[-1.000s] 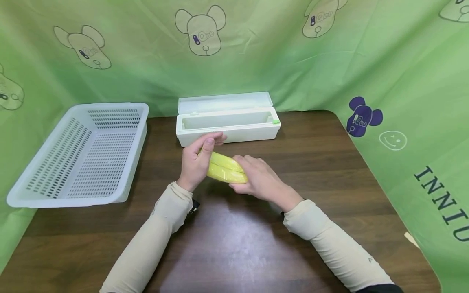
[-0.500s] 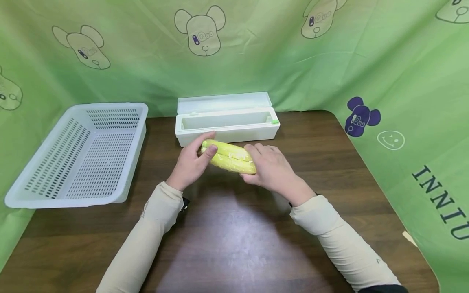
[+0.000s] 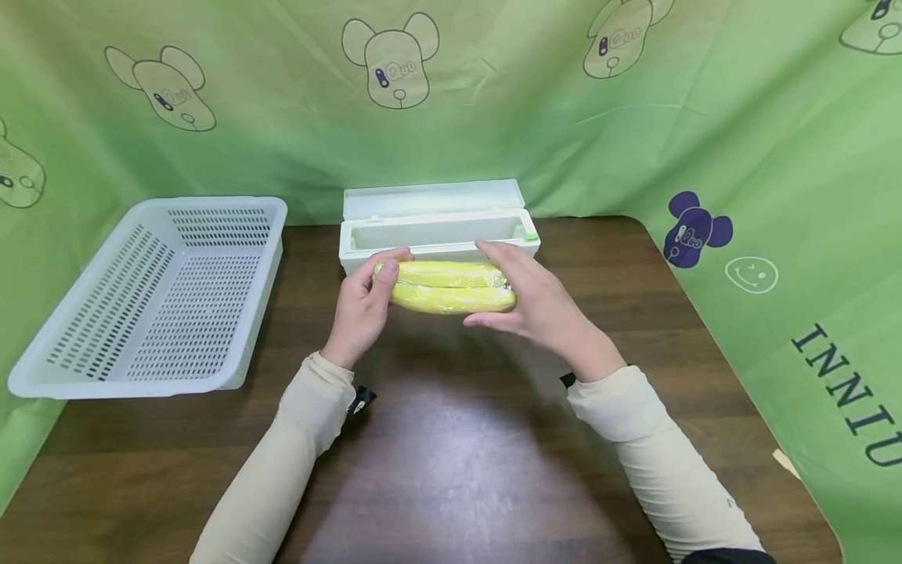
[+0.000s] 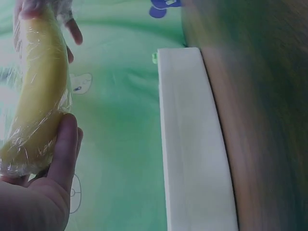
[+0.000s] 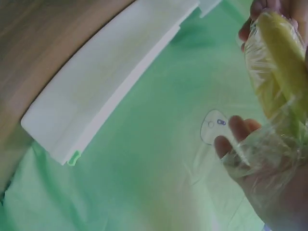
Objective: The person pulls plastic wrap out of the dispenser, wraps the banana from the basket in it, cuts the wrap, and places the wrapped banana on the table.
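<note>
Two yellow bananas (image 3: 451,287) wrapped together in clear plastic film are held up level over the table. My left hand (image 3: 358,312) grips their left end, thumb in front and fingers behind. Around the right end, my right hand (image 3: 546,309) is spread, with thumb below and fingers above. In the right wrist view, loose film (image 5: 274,149) trails off the bananas over the right palm and fingers. The left wrist view shows the film drawn tight and shiny along one banana (image 4: 43,82).
Behind the bananas stands a long white box (image 3: 437,254) with its lid (image 3: 433,200) raised and a small green piece (image 3: 531,235) at its right end. A white slatted basket (image 3: 236,345) is on the left of the wooden table (image 3: 451,470). Green printed cloth (image 3: 479,133) hangs around.
The bananas have been raised toward the box and turned from slanting to level. My right hand has loosened from gripping their right end to spread fingers. The left thumb has moved onto their front.
</note>
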`<act>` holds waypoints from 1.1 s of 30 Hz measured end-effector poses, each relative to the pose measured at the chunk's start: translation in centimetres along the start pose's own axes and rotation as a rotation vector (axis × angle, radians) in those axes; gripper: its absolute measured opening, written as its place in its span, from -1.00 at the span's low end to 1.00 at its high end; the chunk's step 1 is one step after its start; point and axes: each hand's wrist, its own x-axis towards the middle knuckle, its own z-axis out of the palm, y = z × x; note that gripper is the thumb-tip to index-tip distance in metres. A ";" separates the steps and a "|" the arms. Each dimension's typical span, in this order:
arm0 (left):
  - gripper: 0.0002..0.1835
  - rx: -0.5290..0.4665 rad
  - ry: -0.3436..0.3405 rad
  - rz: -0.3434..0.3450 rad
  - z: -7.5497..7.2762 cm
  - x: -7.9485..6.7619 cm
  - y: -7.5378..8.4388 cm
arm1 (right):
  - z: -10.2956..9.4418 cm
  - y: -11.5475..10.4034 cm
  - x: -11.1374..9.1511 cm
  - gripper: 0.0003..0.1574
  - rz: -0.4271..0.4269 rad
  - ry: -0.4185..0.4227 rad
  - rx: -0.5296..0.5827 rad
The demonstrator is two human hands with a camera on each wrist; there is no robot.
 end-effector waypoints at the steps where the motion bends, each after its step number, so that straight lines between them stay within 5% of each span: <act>1: -0.65 -0.010 0.003 -0.005 0.1 0.0 0.1 | 0.0 0.1 0.1 0.27 0.006 0.018 0.037; 5: -0.61 -0.060 0.018 -0.034 0.4 0.0 0.3 | 0.3 0.1 0.4 0.25 0.048 0.112 0.196; 10: -0.56 -0.127 0.061 -0.092 1.2 -0.1 0.7 | 1.4 -0.3 1.2 0.01 0.108 0.286 0.524; 18: -0.44 -0.042 0.080 -0.184 3.1 -0.5 1.1 | 3.9 -1.5 3.7 -0.46 0.137 0.738 1.042; 25: -0.38 0.007 0.067 -0.172 4.5 -0.7 1.4 | 4.3 -2.0 4.5 -0.84 0.214 1.000 1.121; 29: -0.41 0.023 0.075 -0.154 4.6 -0.6 1.5 | 4.4 -2.1 4.8 -0.88 0.253 1.059 1.144; 33: -0.41 -0.047 -0.008 -0.182 4.4 -0.4 1.5 | 4.1 -1.5 4.6 -0.89 0.284 1.052 1.180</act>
